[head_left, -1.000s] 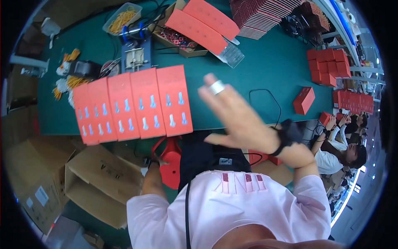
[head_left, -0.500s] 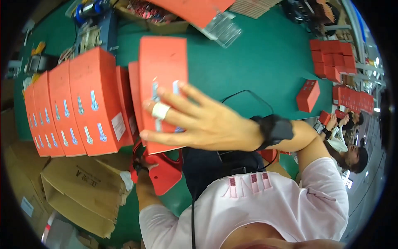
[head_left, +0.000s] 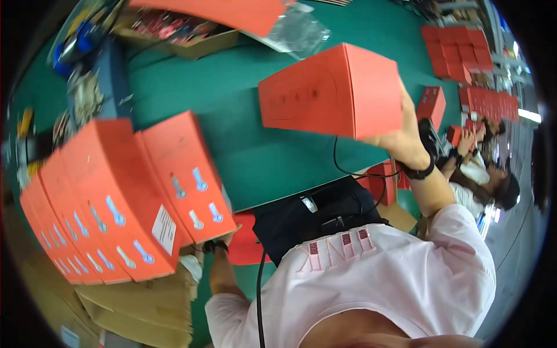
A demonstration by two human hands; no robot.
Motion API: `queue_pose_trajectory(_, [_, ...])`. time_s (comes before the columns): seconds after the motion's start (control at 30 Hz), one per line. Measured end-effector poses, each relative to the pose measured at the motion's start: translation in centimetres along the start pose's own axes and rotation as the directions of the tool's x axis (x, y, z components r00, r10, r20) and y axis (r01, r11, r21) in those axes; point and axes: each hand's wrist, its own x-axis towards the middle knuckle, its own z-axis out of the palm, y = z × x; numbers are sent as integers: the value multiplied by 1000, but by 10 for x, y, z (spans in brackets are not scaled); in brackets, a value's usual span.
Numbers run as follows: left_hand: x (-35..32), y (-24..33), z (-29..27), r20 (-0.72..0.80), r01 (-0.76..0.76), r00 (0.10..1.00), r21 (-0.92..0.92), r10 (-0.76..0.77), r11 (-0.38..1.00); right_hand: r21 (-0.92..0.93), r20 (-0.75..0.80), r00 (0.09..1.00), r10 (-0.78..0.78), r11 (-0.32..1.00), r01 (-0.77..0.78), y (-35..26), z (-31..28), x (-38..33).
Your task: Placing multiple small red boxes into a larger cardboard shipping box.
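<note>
My right hand (head_left: 400,138) grips a plain red carton (head_left: 331,93) by its right end and holds it up over the green table (head_left: 255,151). A black band sits on that wrist. At the left, several red cartons with blue pictures (head_left: 116,203) stand side by side in a row along the table's near edge. My left hand (head_left: 216,246) is under the near end of the closest carton (head_left: 188,180), mostly hidden by it; only the wrist and forearm show.
Flattened brown cardboard boxes (head_left: 139,301) lie at the lower left. More red cartons (head_left: 464,64) are stacked at the far right, where another person (head_left: 487,174) works. An open cardboard tray (head_left: 180,35), a clear plastic bag (head_left: 290,29) and a blue device (head_left: 75,46) sit at the back.
My right hand reached open to the row, laid on a carton, and now has lifted one red carton up and to the right. The view has swung closer to the row.
</note>
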Motion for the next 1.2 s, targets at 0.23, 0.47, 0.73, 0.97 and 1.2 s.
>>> queue_pose_trajectory(0.23, [30,78,-31,174,122,978,-42,-113,992,276,-133,976,171,952,-129,49,-34,-16])
queue_pose_trajectory(0.47, [-2,219,-123,208,-144,966,-55,152,988,439,-243,946,215,894,-91,69,-46,-46])
queue_pose_trajectory(0.73, [-35,315,-99,288,-286,884,-292,369,913,238,-525,822,-220,890,390,88,5,-141])
queue_pose_trajectory(0.97, [-118,365,-55,563,-653,308,-461,767,601,-539,-126,885,-449,779,319,101,40,-183])
queue_pose_trajectory(1.2, [-158,442,-75,445,-977,11,-188,896,106,-705,-440,777,-451,709,13,117,22,-230])
